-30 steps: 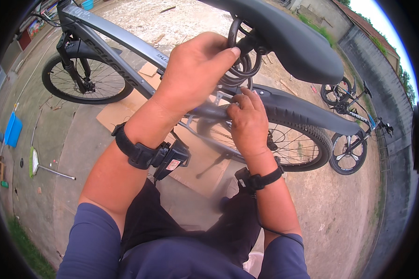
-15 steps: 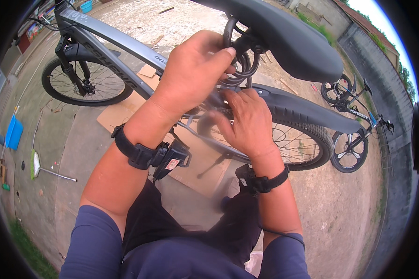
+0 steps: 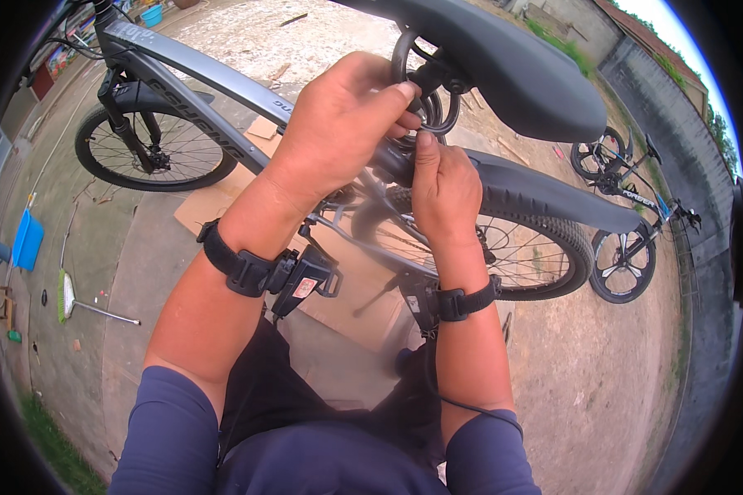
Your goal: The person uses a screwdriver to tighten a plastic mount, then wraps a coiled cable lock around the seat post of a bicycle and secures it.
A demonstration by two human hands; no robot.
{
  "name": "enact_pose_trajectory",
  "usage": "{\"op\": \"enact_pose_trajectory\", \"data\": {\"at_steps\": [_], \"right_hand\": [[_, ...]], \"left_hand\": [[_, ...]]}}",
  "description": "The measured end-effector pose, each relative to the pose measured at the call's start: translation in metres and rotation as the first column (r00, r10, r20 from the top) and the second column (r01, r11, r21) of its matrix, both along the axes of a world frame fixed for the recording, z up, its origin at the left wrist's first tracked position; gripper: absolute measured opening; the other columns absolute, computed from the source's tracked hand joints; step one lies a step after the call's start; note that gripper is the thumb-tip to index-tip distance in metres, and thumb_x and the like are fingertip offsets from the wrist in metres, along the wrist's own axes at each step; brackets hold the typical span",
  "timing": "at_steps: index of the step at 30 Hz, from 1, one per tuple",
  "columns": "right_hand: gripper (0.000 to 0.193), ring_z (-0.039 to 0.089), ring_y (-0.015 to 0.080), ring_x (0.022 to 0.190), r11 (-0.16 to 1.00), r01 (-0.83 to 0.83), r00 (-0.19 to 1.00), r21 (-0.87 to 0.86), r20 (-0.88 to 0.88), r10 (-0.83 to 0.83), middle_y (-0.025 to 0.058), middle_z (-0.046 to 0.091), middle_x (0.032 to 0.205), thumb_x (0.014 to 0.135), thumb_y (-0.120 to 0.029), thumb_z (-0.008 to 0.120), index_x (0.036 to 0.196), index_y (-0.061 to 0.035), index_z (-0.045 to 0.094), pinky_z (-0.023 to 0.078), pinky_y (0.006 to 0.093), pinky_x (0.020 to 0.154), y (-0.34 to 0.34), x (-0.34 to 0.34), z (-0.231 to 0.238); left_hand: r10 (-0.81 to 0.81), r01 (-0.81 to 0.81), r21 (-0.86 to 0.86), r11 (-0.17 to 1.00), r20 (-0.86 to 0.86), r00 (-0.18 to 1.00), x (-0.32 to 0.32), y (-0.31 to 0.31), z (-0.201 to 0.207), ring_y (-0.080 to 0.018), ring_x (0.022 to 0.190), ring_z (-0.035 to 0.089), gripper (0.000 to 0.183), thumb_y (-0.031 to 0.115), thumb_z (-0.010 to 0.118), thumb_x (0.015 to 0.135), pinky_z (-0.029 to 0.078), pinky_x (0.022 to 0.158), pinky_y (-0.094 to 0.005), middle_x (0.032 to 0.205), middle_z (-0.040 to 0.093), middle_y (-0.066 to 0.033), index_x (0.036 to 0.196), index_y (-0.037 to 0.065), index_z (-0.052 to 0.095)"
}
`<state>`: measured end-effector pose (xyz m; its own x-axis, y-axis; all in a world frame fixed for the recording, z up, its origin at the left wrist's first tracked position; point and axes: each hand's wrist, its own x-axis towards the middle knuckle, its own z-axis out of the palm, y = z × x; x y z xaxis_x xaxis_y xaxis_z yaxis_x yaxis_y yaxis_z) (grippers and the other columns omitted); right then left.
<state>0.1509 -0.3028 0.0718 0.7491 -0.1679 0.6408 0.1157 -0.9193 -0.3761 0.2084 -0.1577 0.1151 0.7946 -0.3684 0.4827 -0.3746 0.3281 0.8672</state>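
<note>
A black coiled cable, looking like a bike cable lock (image 3: 447, 124), hangs in loops under the black saddle (image 3: 520, 74) of a grey bicycle (image 3: 194, 62). My left hand (image 3: 343, 124) pinches the cable near the seat post, thumb and fingers closed round it. Just below and to the right, my right hand (image 3: 446, 186) is closed, its thumb pressed up against the lower cable loop. Its fingers curl out of sight behind the palm. The black rear mudguard (image 3: 553, 194) passes right beside my right hand.
Flattened cardboard (image 3: 347, 305) lies under the bicycle. A second bicycle (image 3: 627, 198) stands at the right near a grey wall (image 3: 677, 124). On the left lie a blue dustpan (image 3: 28, 239) and a broom (image 3: 68, 297). The rear wheel (image 3: 545, 256) is close to my right forearm.
My right hand has risen from beside the seat tube to the cable loop, and its spread fingers have closed. The left hand keeps its pinch on the cable.
</note>
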Motion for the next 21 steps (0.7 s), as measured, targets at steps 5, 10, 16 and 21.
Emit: {"op": "enact_pose_trajectory", "data": {"at_steps": [5,10,16,21], "right_hand": [[0.035,0.061,0.0361,0.073,0.995,-0.043,0.996,0.094,-0.075,0.051,0.0131,0.067,0.076,0.097,-0.026,0.048,0.073,-0.0084,0.067,0.048,0.0497,0.065,0.001,0.004,0.004],[0.029,0.061,0.0355,0.076,0.998,-0.063,0.998,0.019,-0.031,0.063,0.0122,0.067,0.076,0.09,-0.028,0.059,0.071,-0.0067,0.067,0.049,0.0481,0.068,-0.001,-0.002,0.003],[0.025,0.061,0.0326,0.082,0.973,-0.222,0.973,-0.064,0.051,0.225,0.0091,0.066,0.076,0.072,-0.029,0.08,0.075,-0.007,0.069,0.048,0.0448,0.073,-0.008,-0.005,0.012],[0.027,0.061,0.0316,0.085,0.948,-0.255,0.966,-0.189,-0.009,0.258,0.0073,0.067,0.082,0.065,-0.021,0.083,0.086,-0.0091,0.071,0.05,0.0431,0.078,-0.02,-0.001,0.027]], "left_hand": [[-0.043,0.04,-0.073,0.997,-0.05,0.998,-0.004,0.0,0.001,-0.0131,0.082,0.068,0.022,0.014,0.059,0.098,0.054,0.072,-0.024,0.103,0.069,-0.0097,0.113,-0.002,0.058],[-0.11,0.103,-0.058,0.993,-0.12,0.987,-0.006,0.007,0.007,-0.0085,0.069,0.064,0.022,0.016,0.058,0.098,0.048,0.059,-0.0196,0.094,0.069,-0.0073,0.111,0.0,0.059],[-0.125,0.123,-0.022,0.992,-0.166,0.978,-0.01,0.017,0.018,-0.006,0.061,0.059,0.023,0.018,0.058,0.097,0.042,0.049,-0.0172,0.089,0.069,-0.0058,0.111,0.0,0.061],[-0.146,0.149,0.001,0.989,-0.201,0.969,-0.018,0.014,0.016,-0.0063,0.06,0.059,0.025,0.021,0.057,0.099,0.041,0.047,-0.017,0.09,0.068,-0.0054,0.11,-0.001,0.061]]}}
